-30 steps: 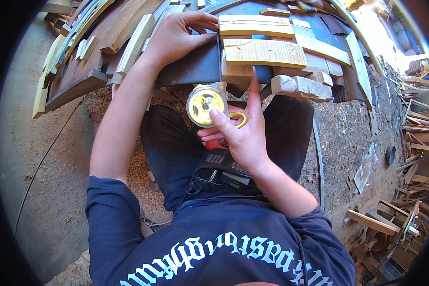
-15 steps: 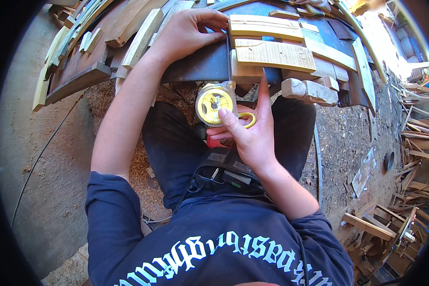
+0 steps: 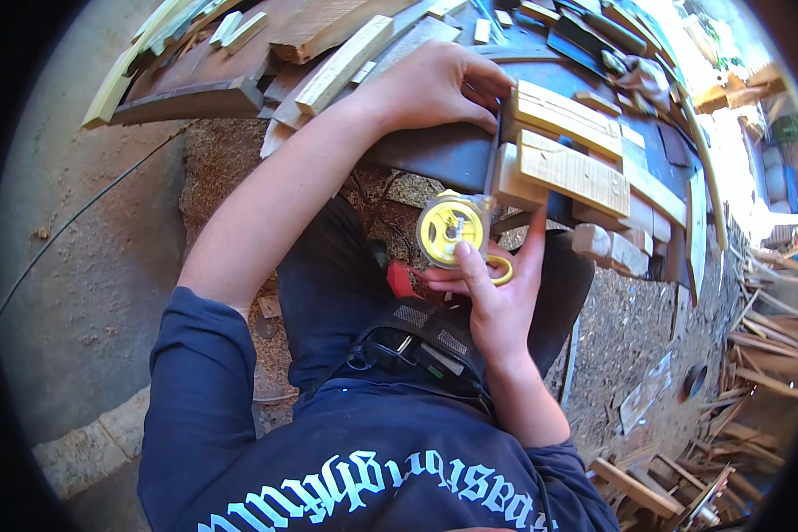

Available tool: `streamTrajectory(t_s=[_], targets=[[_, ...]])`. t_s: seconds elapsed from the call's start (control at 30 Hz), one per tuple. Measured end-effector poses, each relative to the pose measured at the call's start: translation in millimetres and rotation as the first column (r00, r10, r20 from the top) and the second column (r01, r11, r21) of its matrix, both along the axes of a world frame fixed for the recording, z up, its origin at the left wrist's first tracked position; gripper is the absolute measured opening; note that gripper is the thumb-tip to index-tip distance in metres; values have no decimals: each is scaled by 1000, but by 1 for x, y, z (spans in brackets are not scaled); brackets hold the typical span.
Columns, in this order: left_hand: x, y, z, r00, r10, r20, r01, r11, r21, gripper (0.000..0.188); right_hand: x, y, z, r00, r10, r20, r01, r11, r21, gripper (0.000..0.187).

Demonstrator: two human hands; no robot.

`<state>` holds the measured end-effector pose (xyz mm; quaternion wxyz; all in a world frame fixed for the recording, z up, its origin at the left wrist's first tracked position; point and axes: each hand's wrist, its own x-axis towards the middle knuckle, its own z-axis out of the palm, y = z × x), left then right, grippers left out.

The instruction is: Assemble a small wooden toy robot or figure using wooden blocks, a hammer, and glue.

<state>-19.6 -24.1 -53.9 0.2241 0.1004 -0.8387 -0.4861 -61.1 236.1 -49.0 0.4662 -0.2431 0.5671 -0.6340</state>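
I seem to be lining a yellow tape measure (image 3: 452, 232) up along the ends of some wood blocks (image 3: 572, 173), which are sitting by the worktop's (image 3: 421, 152) near edge. My right hand (image 3: 505, 310) is gripping the tape measure just off that edge, thumb pressing its face, index finger pointing up toward the blocks. A thin dark strip (image 3: 494, 151), apparently its blade, is running beside their ends. My left hand's (image 3: 436, 84) fingers are curling at the strip's far end; whether they're pinching it, I can't tell. Probably the next move is calling for steadiness at both ends.
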Motion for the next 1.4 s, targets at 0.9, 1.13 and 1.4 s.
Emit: streamTrajectory(t_s=[0.9,1.13,1.4], targets=[[-2,1,4,1000,3,15,-1,995,-97,38,-4,4,-2,1000,27,9,-27,999,-47,101],[-4,1,2,996,87,26,-83,986,-144,30,-6,4,-4,997,46,63,-46,999,-6,106],[-3,1,4,996,76,49,-68,987,-148,28,-7,4,-9,999,39,35,-37,998,-48,107]])
